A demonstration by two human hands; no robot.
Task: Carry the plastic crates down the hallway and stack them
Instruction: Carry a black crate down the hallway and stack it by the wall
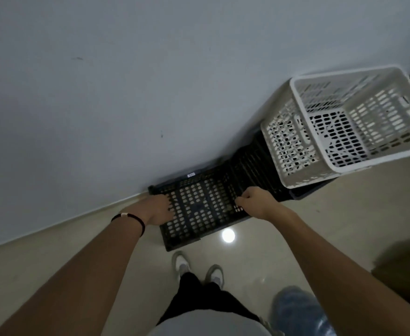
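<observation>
Head view: left hand (156,209) and right hand (253,201) each grip a side rim of the black crate (199,207) by the wall (102,93); the white crate (349,122) sits stacked further right.

One small white label (191,175) on far rim of black plastic crate (199,209), near wall. Dark characters printed on it, too blurred and small to read. No other text, brand, number or sign legible anywhere, white crate (359,122) included.
</observation>
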